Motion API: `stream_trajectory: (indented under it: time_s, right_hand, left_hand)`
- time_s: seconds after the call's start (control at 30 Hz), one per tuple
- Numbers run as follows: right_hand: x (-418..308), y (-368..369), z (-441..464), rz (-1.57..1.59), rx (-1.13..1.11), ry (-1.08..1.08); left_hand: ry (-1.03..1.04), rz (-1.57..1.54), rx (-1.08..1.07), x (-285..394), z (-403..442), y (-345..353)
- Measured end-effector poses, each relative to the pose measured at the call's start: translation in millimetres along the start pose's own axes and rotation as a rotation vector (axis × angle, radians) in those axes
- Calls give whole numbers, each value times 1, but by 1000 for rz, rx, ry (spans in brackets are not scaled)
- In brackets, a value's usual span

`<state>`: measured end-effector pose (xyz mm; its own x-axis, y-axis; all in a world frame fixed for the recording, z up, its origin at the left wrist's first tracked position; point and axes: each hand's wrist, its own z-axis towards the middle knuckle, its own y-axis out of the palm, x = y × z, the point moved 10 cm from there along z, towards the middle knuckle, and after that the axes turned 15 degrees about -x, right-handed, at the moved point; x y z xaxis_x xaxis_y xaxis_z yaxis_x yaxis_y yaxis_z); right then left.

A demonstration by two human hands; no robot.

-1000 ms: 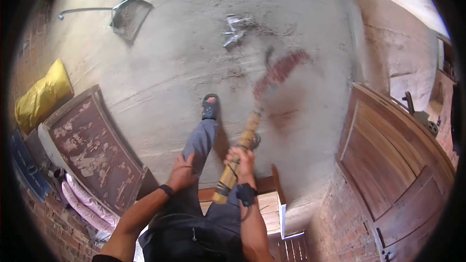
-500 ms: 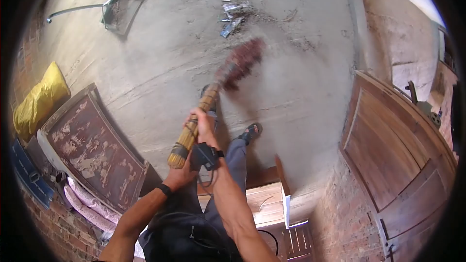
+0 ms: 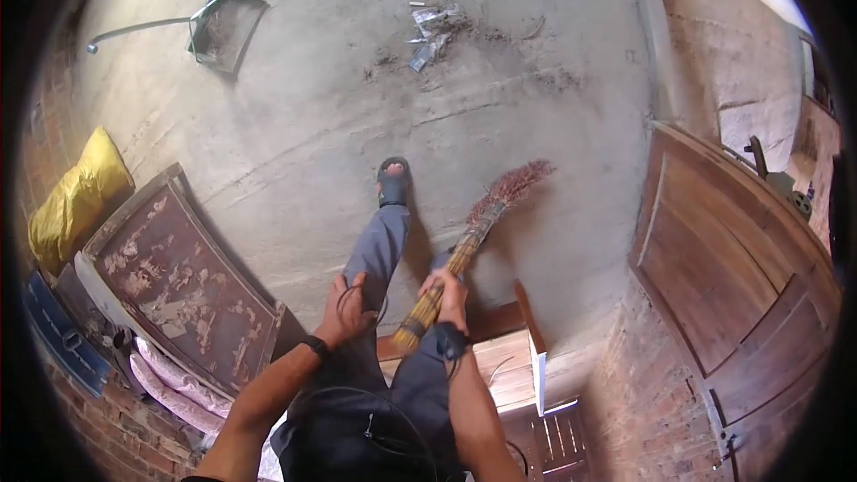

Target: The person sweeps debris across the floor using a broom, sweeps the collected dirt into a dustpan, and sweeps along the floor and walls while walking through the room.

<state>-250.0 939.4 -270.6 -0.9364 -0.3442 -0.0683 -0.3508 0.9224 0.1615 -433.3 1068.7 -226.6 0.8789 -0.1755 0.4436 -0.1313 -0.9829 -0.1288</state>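
Observation:
A short-handled broom (image 3: 464,254) with a bound yellow straw handle and reddish bristles slants up to the right. My right hand (image 3: 453,296) is wrapped round its handle, and the bristle end is over the floor to the right of my feet. My left hand (image 3: 346,311) is off the broom, its fingers apart against my grey trouser leg (image 3: 378,250). A thin dark cable loops beside those fingers. Farther ahead, a pile of litter (image 3: 436,31) with silvery wrappers and dark dirt lies on the concrete floor (image 3: 295,89).
A long-handled dustpan (image 3: 228,31) rests on the floor at the far left. Along the left side are a yellow sack (image 3: 80,196) and a worn brown panel (image 3: 183,277). A wooden door or cabinet panel (image 3: 714,259) stands on the right, with low wooden furniture (image 3: 504,353) behind my legs.
The broom has swung back from near the litter, towards my right side. My left hand has let go of the handle and moved to my leg. The litter pile looks much the same.

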Motion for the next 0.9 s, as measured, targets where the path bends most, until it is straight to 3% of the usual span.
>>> stream_trajectory:
  time_s: [0.07,0.13,0.2,0.27,0.3,0.33,0.47,0.5,0.6,0.73,0.8,0.9]
  right_hand:
    - [-4,-15,37,-10,-24,50]
    - [-17,21,82,19,-231,20]
    - [-21,80,82,136,-220,13]
    - [-15,130,71,101,-291,32]
    - [-16,149,58,40,-329,47]
    - [-21,165,44,-25,-369,58]
    - [-45,188,5,8,-482,-16]
    - [-52,181,-5,37,-488,-51]
    - [-70,131,-19,105,-434,-130]
    - [-91,16,-29,103,-194,-177]
    - [-76,-74,-19,252,-66,-200]
    - [-39,-150,-14,492,61,-131]
  left_hand:
    - [122,20,48,14,-2,0]
    - [-124,-74,-57,2,0,-1]
    - [-71,-32,10,-12,5,13]
    - [215,277,117,-5,4,31]
    - [225,7,189,-17,6,26]
    - [238,17,193,-30,15,41]
    - [192,-489,59,-106,37,90]
    - [91,-572,-20,-121,50,100]
    - [-44,75,9,1,20,4]
    - [-8,108,-6,13,22,10]
    - [-53,59,0,23,23,10]
    - [-69,145,-17,34,26,18]
